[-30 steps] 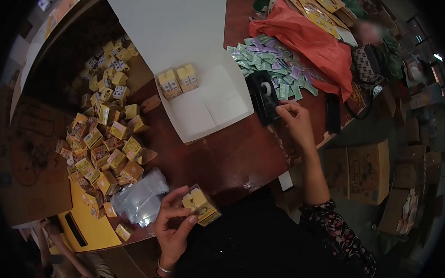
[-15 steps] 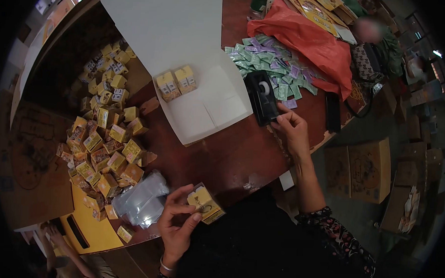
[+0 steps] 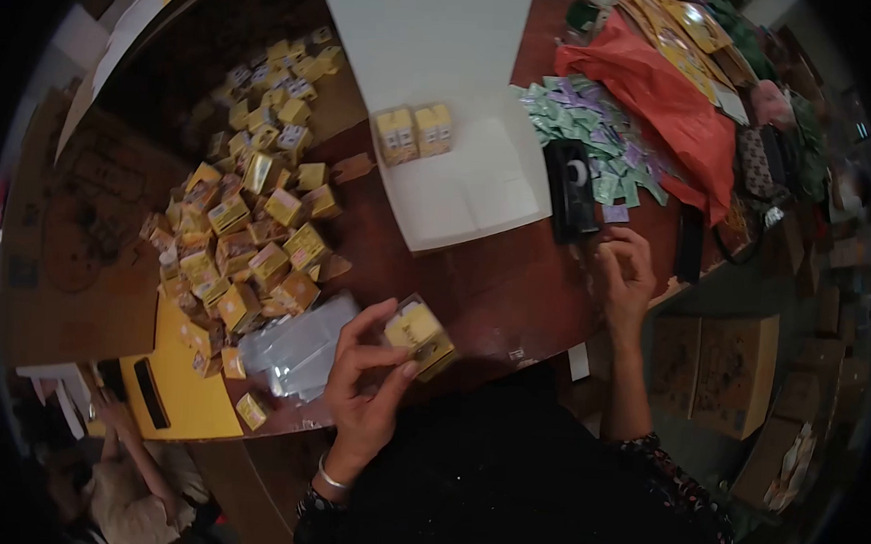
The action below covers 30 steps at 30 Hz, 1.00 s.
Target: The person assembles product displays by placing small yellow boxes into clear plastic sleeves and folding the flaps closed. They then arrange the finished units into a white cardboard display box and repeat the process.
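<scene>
My left hand [image 3: 370, 381] holds a small yellow box [image 3: 419, 335] between thumb and fingers, above the table's front edge. A clear plastic wrap seems to stick up at the box's top. My right hand [image 3: 627, 276] is beside the lower end of a black tape dispenser [image 3: 572, 192], thumb and fingers curled close together; whether a piece of tape is between them is too small to tell. Between the hands and farther back lies an open white carton [image 3: 487, 211] with several small yellow boxes [image 3: 414, 133] standing in its back left corner.
A heap of small yellow boxes [image 3: 247, 249] spills from a large carton on the left. Clear plastic bags [image 3: 301, 349] lie before it. Green and purple sachets [image 3: 597, 133], a red plastic bag [image 3: 656, 111] and a black phone [image 3: 689, 246] are at right. Another person's arms [image 3: 136, 444] show lower left.
The view has shifted, so the table's things appear farther right. My left hand still holds the box, now slightly raised. My right hand has drawn a little away from the dispenser's end.
</scene>
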Available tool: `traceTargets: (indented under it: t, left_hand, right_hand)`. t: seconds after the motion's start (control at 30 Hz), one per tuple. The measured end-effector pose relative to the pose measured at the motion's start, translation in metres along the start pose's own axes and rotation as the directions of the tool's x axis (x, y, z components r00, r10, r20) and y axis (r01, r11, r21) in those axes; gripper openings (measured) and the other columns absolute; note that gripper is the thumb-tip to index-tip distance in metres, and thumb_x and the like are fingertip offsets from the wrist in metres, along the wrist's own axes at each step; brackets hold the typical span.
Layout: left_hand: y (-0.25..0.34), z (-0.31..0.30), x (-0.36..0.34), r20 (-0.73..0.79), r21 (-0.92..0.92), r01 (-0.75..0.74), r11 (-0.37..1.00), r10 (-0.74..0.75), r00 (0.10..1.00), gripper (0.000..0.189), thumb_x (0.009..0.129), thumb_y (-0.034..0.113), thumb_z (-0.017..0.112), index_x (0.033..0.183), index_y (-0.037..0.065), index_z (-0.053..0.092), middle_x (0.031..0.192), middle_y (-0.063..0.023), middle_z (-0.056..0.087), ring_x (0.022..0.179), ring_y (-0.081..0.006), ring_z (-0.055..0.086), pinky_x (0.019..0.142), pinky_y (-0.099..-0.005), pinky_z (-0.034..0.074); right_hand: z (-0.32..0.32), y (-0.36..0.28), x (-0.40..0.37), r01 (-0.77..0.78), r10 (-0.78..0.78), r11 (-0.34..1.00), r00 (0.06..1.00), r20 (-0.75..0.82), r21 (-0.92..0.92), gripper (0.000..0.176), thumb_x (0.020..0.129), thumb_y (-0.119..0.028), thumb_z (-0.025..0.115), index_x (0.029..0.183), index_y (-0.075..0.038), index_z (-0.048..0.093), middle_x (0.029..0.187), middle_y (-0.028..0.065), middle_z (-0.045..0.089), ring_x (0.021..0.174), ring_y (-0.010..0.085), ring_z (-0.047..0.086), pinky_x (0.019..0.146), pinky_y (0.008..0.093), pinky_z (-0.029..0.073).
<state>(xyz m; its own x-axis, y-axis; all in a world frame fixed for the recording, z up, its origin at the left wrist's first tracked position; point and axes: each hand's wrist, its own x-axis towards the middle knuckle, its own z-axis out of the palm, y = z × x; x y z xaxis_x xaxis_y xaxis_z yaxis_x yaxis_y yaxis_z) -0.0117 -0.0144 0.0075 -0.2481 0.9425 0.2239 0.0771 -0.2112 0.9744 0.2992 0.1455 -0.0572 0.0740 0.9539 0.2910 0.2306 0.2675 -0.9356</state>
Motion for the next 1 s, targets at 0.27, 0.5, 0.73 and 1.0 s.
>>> traceTargets:
  t: [0.27,0.5,0.73,1.0]
  left_hand:
    - [0.004,0.012,0.015,0.082,0.322,-0.260,0.910,0.247,0.966,0.020,0.089,-0.001,0.075,0.108,0.005,0.068,0.145,-0.0288,0.049,0.130,-0.0426,0.058,0.103,-0.0468,0.053]
    - [-0.008,0.014,0.015,0.080,0.413,-0.361,0.836,0.362,0.929,0.024,0.088,-0.001,0.076,0.110,0.005,0.067,0.144,-0.0323,0.049,0.127,-0.0458,0.059,0.101,-0.0479,0.054]
    - [-0.009,0.016,0.017,0.079,0.346,-0.341,0.874,0.335,0.939,0.024,0.090,0.000,0.074,0.113,0.004,0.066,0.142,-0.0326,0.050,0.124,-0.0442,0.061,0.100,-0.0458,0.054]
    - [-0.003,0.017,0.014,0.004,0.123,0.003,0.992,-0.003,1.000,0.022,0.091,-0.001,0.073,0.110,0.001,0.064,0.142,-0.0252,0.054,0.122,-0.0351,0.065,0.097,-0.0391,0.055]
  right_hand:
    - [0.078,-0.116,-0.040,-0.426,0.006,0.767,0.753,0.658,0.480,0.014,0.096,0.003,0.067,0.110,0.002,0.069,0.091,0.0069,0.066,0.076,0.0114,0.068,0.067,0.0231,0.055]
    - [0.104,-0.117,-0.050,-0.402,0.052,0.823,0.756,0.652,0.401,0.015,0.096,0.000,0.069,0.111,0.000,0.072,0.092,0.0055,0.067,0.077,0.0104,0.068,0.068,0.0226,0.056]
    - [0.105,-0.119,-0.042,-0.145,0.021,0.970,0.851,0.525,0.195,0.033,0.089,-0.003,0.078,0.121,-0.006,0.069,0.088,0.0032,0.065,0.070,0.0095,0.064,0.057,0.0240,0.053]
    - [0.114,-0.089,-0.017,0.751,-0.736,0.642,0.545,0.402,0.157,0.036,0.075,-0.011,0.086,0.110,-0.014,0.076,0.080,-0.0009,0.057,0.067,0.0149,0.057,0.053,0.0256,0.046]
